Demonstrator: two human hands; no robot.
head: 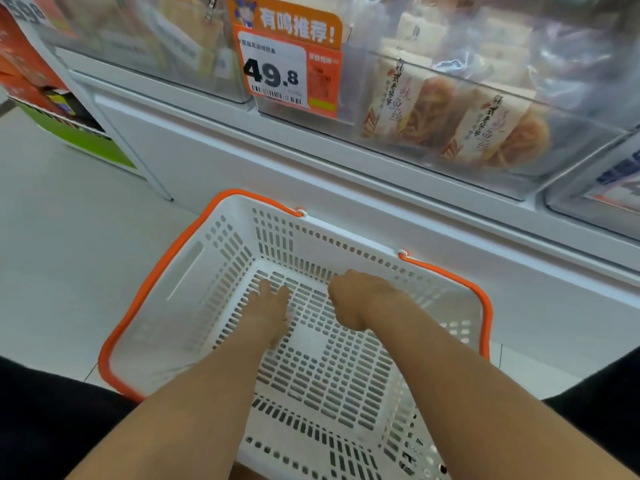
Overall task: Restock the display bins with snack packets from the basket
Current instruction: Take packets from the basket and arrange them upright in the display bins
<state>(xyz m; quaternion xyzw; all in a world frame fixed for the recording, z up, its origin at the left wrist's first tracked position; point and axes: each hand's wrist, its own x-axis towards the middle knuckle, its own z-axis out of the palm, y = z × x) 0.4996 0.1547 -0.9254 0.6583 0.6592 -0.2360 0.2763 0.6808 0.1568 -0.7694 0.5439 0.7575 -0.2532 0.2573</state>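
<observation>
A white slotted basket (221, 258) with orange handles stands on the floor below the shelf, and no packet shows inside it. Both my hands reach down into it. My left hand (272, 306) lies flat with straight fingers on the basket's bottom. My right hand (356, 299) hangs above the bottom with its fingers curled under, and nothing is visible in it. Above, a clear display bin (346, 81) holds several snack packets (485, 133) with cream labels and orange contents.
An orange price tag (289, 69) reading 49.8 hangs on the bin's front. Another clear bin (156, 39) sits to the left and one more at the far right (606, 188). A white cabinet front (242, 157) rises behind the basket. Pale floor tiles lie to the left.
</observation>
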